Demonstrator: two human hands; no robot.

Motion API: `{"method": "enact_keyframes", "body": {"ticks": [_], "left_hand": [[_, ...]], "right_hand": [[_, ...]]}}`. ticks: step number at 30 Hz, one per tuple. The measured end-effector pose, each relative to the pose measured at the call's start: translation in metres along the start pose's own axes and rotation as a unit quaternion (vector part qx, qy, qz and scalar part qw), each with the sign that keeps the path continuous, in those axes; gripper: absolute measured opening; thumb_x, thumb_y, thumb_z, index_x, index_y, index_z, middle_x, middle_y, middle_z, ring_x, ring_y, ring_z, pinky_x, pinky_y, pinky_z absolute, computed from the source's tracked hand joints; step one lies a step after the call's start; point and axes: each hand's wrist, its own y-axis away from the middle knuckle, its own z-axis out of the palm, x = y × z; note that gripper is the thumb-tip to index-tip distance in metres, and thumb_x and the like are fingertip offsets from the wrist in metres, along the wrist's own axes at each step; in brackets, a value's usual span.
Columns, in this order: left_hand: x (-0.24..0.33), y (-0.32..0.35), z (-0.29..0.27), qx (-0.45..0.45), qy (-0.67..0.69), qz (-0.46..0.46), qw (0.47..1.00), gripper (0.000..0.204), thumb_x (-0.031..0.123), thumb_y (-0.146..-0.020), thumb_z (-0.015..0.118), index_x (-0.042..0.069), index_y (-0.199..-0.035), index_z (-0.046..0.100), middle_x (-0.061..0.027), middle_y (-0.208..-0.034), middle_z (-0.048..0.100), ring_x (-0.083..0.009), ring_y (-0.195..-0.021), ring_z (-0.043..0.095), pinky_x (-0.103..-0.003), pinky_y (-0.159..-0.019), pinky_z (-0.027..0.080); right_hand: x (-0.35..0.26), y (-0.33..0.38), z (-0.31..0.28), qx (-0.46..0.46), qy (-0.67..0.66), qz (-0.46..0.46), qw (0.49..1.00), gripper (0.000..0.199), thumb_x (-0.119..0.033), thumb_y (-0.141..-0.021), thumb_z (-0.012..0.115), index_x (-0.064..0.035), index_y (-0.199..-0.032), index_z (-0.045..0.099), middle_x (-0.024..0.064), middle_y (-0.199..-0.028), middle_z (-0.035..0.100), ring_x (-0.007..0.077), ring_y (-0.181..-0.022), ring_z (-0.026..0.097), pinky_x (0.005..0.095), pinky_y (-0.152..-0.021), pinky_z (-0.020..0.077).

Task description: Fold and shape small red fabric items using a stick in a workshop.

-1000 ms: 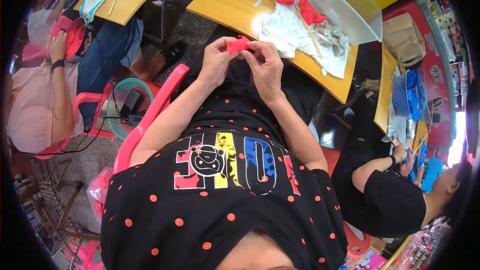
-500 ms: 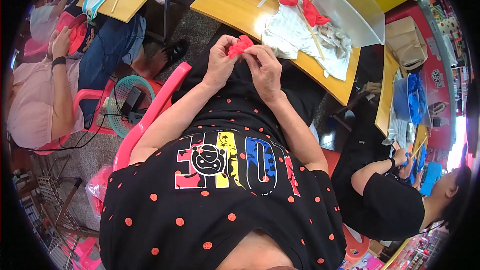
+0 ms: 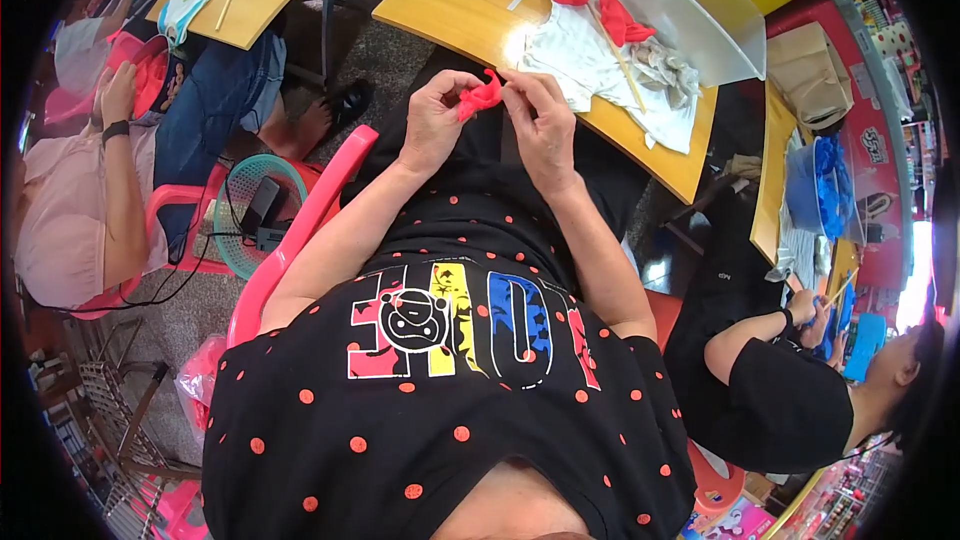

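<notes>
Centre frame, near: my left hand (image 3: 432, 125) and right hand (image 3: 541, 120) both pinch a small red piece (image 3: 480, 98), fingers closed on it, above my lap. Beyond, on the yellow table (image 3: 450, 10), finished-looking red pieces (image 3: 610, 15) lie on a white cloth (image 3: 590, 65); this one seems unfinished. Compared with half a second earlier, my hands sit slightly closer together.

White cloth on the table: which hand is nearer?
Right. The right hand is just below-left of the white cloth, close to its edge. The left hand sits farther left, pinching the red piece with it.
</notes>
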Motion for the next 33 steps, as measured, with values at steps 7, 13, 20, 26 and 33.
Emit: {"method": "enact_keyframes", "body": {"ticks": [7,13,20,26,33], "left_hand": [[-0.004,0.001,0.007,-0.062,-0.026,0.005,0.998,0.010,-0.002,-0.082,0.064,0.001,-0.091,0.062,0.0004,-0.079,0.060,-0.0053,-0.067,0.053,-0.019,-0.062,0.045],[-0.008,0.001,0.004,-0.080,-0.082,0.059,0.992,0.008,0.001,-0.085,0.060,-0.001,-0.092,0.065,-0.0028,-0.077,0.059,-0.0087,-0.065,0.055,-0.022,-0.064,0.046],[-0.003,-0.001,0.004,-0.006,0.199,-0.121,0.972,0.010,0.007,-0.088,0.060,0.000,-0.090,0.066,-0.0029,-0.077,0.059,-0.0094,-0.068,0.057,-0.023,-0.060,0.045],[-0.003,0.002,0.009,-0.005,0.170,-0.077,0.982,0.010,0.007,-0.087,0.062,-0.001,-0.090,0.066,-0.0023,-0.080,0.060,-0.0090,-0.068,0.056,-0.023,-0.060,0.046],[0.005,0.002,0.014,0.037,0.192,-0.046,0.980,0.014,0.001,-0.085,0.061,-0.003,-0.099,0.064,-0.0061,-0.094,0.064,-0.0109,-0.083,0.061,-0.023,-0.073,0.050]], "right_hand": [[0.019,-0.009,-0.019,-0.097,0.071,-0.106,0.987,0.011,-0.003,-0.081,0.065,-0.0017,-0.091,0.065,0.0093,-0.092,0.061,0.0230,-0.081,0.060,0.0294,-0.071,0.0488],[0.003,-0.004,-0.008,-0.065,0.027,-0.090,0.993,0.009,-0.002,-0.081,0.064,-0.0017,-0.090,0.065,0.0097,-0.093,0.060,0.0243,-0.083,0.060,0.0296,-0.073,0.0484],[-0.005,0.001,-0.007,0.001,0.026,-0.032,0.999,0.020,-0.005,-0.075,0.071,-0.0026,-0.095,0.065,0.0128,-0.089,0.060,0.0269,-0.080,0.061,0.0332,-0.069,0.0494],[0.003,0.002,0.003,0.015,0.077,-0.149,0.986,0.019,0.000,-0.075,0.070,-0.0027,-0.093,0.065,0.0107,-0.087,0.060,0.0229,-0.075,0.061,0.0308,-0.066,0.0496],[0.001,0.009,0.014,0.004,0.074,-0.148,0.986,0.013,0.000,-0.077,0.068,-0.0009,-0.088,0.062,0.0120,-0.086,0.059,0.0274,-0.081,0.059,0.0326,-0.071,0.0488]]}}
